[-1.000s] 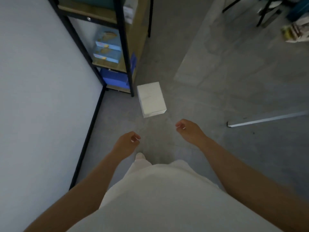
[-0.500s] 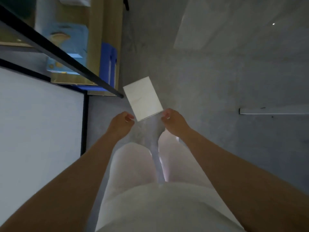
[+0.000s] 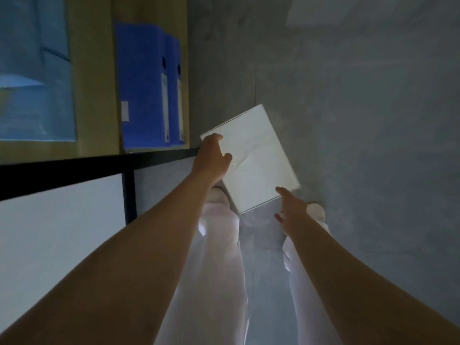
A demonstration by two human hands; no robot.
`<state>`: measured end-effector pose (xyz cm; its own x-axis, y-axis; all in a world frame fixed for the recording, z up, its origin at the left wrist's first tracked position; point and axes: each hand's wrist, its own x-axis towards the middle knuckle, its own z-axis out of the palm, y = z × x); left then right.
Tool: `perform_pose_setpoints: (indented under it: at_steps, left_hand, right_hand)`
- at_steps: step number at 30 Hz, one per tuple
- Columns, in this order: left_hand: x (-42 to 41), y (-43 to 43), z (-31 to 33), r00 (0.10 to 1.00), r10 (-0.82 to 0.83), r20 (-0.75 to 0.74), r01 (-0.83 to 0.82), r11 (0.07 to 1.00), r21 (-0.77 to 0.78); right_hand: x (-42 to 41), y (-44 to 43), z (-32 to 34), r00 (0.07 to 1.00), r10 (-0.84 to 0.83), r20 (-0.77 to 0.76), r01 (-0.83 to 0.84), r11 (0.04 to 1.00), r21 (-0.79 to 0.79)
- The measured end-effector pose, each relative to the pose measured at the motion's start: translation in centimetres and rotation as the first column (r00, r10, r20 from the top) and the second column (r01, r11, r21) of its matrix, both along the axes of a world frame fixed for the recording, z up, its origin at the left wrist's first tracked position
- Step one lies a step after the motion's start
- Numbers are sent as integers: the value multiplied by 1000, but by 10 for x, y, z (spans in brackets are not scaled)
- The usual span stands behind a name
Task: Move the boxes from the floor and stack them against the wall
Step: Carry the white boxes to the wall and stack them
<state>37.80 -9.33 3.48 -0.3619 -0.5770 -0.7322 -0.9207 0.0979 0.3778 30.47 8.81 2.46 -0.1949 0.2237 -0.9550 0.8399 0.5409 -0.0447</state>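
White rectangular cardboard box [image 3: 256, 160], seemingly light and stiff, gripped edgewise by the left hand [image 3: 211, 156], right hand [image 3: 291, 210] open at its opposite corner.

Dim bluish indoor light, soft focus with slight motion blur, heavy wide-angle stretching toward the bottom edges, white box [image 3: 258, 155] the brightest patch, grey floor [image 3: 361, 125] murky and low-contrast.

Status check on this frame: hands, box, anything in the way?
Left hand grips white box at its left edge. Right hand open at the near corner. Black shelf frame close beside left hand.
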Motion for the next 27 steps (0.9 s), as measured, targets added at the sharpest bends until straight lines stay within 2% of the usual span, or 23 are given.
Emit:
perform_pose_setpoints:
  at_steps: [2, 3, 6, 8, 11, 14, 17, 20, 27]
  left_hand:
    - [-8, -15, -48, 1000, -20, 24, 20, 1000, -22]
    - [-12, -20, -66, 999, -30, 29, 31, 999, -36]
    - [-28, -35, -108, 998, -62, -9, 61, 995, -79]
    - [-39, -46, -130, 996, -88, -24, 86, 994, -69]
    - [-48, -55, -146, 993, -106, 44, 103, 992, 67]
    - [-49, -53, -152, 987, -125, 96, 121, 991, 52]
    - [-48, -49, -149, 987, -92, 134, 90, 996, 26]
    - [-46, -31, -127, 995, -26, 92, 24, 999, 24]
    - [-47, 25, -20, 997, 69, 28, -62, 977, -205]
  right_hand:
    - [3, -1, -48, 980, -184, 73, 182, 983, 35]
    - [3, -1, -65, 974, -203, 102, 201, 979, 36]
    - [5, -3, -104, 978, -140, 152, 142, 990, -3]
    - [3, -5, -122, 968, -187, 166, 187, 982, 21]
    - [-3, -7, -144, 954, -255, 160, 255, 967, 20]
    - [-8, -11, -146, 956, -258, 142, 260, 965, -1]
    - [-14, -6, -143, 970, -231, 75, 231, 973, 16]
    - [-25, 14, -137, 968, -241, -61, 243, 970, 18]
    - [-68, 49, -38, 981, -130, -143, 135, 991, 23]
